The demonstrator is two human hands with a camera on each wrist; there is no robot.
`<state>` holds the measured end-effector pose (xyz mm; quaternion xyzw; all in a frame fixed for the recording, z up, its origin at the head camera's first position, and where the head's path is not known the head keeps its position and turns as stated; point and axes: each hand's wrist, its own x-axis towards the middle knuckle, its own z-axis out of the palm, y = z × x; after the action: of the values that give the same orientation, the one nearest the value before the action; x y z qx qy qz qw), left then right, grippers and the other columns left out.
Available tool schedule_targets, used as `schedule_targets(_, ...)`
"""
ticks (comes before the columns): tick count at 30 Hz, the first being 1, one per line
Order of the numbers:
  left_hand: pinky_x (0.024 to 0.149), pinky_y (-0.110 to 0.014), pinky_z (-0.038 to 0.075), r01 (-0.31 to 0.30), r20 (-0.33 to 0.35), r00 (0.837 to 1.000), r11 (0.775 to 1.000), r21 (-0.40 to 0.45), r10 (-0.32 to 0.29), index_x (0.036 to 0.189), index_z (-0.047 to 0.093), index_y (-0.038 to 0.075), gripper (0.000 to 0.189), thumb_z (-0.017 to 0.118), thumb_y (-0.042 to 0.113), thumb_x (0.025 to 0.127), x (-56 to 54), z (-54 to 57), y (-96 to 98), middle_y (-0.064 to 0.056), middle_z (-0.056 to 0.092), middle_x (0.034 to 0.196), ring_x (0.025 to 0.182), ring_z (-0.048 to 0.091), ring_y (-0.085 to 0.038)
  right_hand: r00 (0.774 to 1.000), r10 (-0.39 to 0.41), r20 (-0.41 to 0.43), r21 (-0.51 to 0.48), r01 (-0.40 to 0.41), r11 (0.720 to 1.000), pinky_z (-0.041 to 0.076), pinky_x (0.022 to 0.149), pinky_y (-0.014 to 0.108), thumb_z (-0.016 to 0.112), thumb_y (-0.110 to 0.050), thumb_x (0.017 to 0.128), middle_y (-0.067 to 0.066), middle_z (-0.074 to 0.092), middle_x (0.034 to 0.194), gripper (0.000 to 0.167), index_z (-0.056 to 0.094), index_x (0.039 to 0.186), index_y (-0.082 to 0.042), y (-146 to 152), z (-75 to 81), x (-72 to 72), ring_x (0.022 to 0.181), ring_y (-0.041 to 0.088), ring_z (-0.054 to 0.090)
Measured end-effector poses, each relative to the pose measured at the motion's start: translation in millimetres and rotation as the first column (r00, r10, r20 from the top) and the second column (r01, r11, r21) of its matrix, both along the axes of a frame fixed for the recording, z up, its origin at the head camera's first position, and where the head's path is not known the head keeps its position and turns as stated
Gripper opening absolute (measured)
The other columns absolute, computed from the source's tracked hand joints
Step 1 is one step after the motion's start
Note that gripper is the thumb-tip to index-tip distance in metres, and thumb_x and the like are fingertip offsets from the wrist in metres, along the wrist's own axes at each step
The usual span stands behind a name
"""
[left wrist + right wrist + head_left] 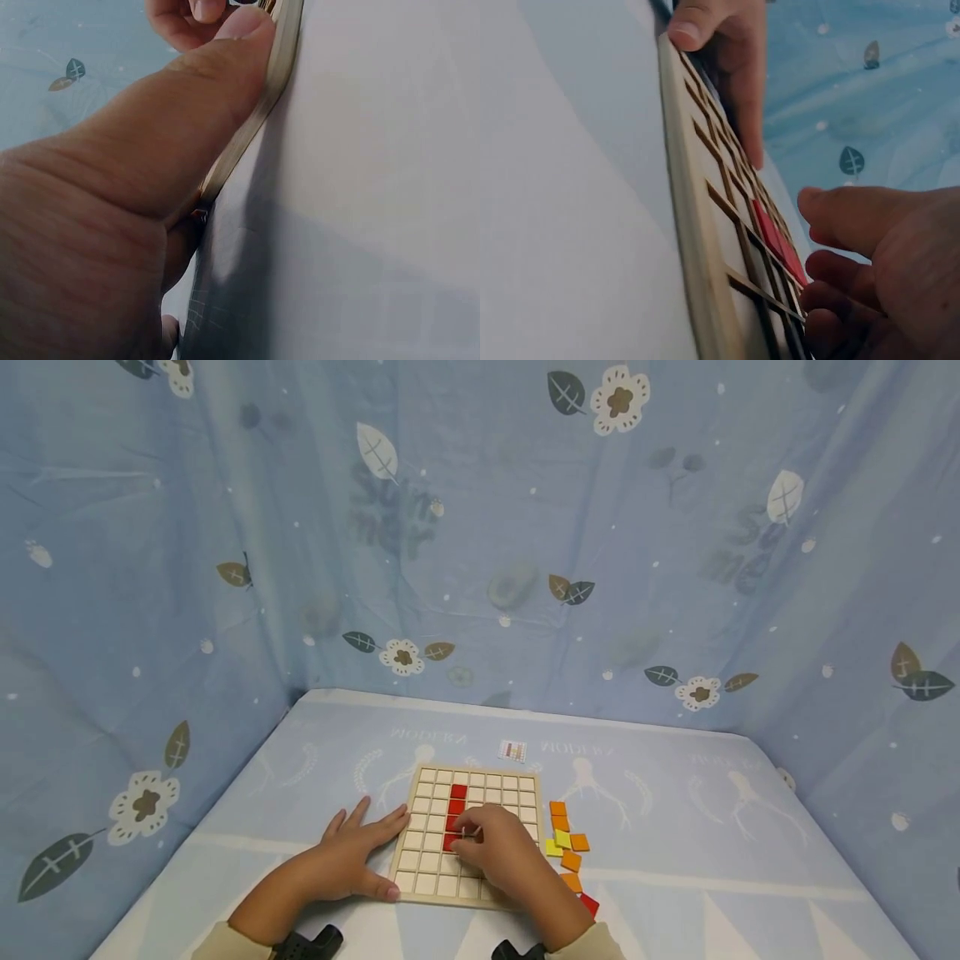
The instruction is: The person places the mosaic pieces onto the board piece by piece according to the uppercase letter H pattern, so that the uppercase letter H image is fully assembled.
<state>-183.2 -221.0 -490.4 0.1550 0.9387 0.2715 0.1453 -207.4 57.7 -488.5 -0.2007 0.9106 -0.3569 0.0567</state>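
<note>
Grid board [471, 777]: pale unfinished-looking wood, matt. Tiles [567, 843] look smooth, painted, slight sheen. Backdrop [480, 527] and table cover [675, 827]: soft printed cloth, matt.

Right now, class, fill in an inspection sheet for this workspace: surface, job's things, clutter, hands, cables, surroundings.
Surface: table under pale blue printed cloth.
Job's things: wooden grid board; red tiles in one column.
Clutter: loose orange, yellow and red tiles right of the board; small card behind it.
Hands: left hand flat, against the board's left edge; right hand fingers curled over the red column.
Cables: nothing seen.
Surroundings: blue floral curtain.
</note>
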Motion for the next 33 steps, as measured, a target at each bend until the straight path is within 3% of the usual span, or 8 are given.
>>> schedule_targets(7,0.121,-0.073,-0.009,-0.008,0.007,1.000,1.000,-0.014,0.009,0.164,0.039,0.026,0.115,0.090,0.060,0.066,-0.7,-0.5,0.5,0.006,0.031,0.172,0.159,-0.006,-0.053,0.995,0.095,0.025,0.033,-0.095,0.995,0.053,0.078,0.029,0.077,-0.028,0.096,-0.011,0.068,0.105,0.019,0.077,0.114,-0.022,32.1,9.4,3.6,0.090,0.006,0.060)
schedule_targets(11,0.121,-0.073,-0.009,-0.017,0.013,1.000,1.000,-0.014,0.017,0.164,0.039,0.027,0.115,0.091,0.058,0.066,-0.2,0.0,0.0,0.006,0.030,0.172,0.159,-0.006,-0.052,0.993,0.111,0.034,0.045,-0.112,0.993,0.055,0.079,0.030,0.077,-0.028,0.095,-0.009,0.069,0.109,0.022,0.076,0.116,-0.020,52.6,13.2,6.0,0.094,0.008,0.061)
schedule_targets(19,0.121,-0.073,-0.009,-0.011,0.008,1.000,1.000,-0.014,0.011,0.164,0.038,0.027,0.115,0.091,0.058,0.066,-0.4,-0.7,0.3,0.006,0.030,0.172,0.159,-0.006,-0.052,0.997,0.022,0.076,0.030,-0.025,0.999,0.055,0.073,0.031,0.077,-0.026,0.095,-0.005,0.069,0.114,0.025,0.075,0.119,-0.019,98.5,16.8,11.1,0.096,0.013,0.063)
schedule_targets(28,0.122,-0.072,-0.009,-0.018,0.010,1.000,1.000,-0.024,0.018,0.164,0.038,0.027,0.116,0.091,0.059,0.066,-2.3,-1.5,1.0,0.006,0.030,0.172,0.159,-0.006,-0.052,0.986,-0.099,0.135,0.097,0.087,0.991,0.054,0.081,0.036,0.084,-0.030,0.089,-0.008,0.068,0.105,0.024,0.075,0.110,-0.023,134.1,16.5,17.0,0.093,0.014,0.060)
schedule_targets(33,0.121,-0.072,-0.008,-0.019,0.013,1.000,1.000,-0.018,0.019,0.164,0.038,0.026,0.117,0.092,0.057,0.065,-2.4,-0.3,2.4,0.005,0.030,0.172,0.159,-0.007,-0.052,0.981,-0.119,0.154,0.138,0.098,0.986,0.052,0.084,0.037,0.090,-0.032,0.082,-0.008,0.066,0.107,0.031,0.072,0.107,-0.024,147.5,14.9,23.3,0.095,0.015,0.057)
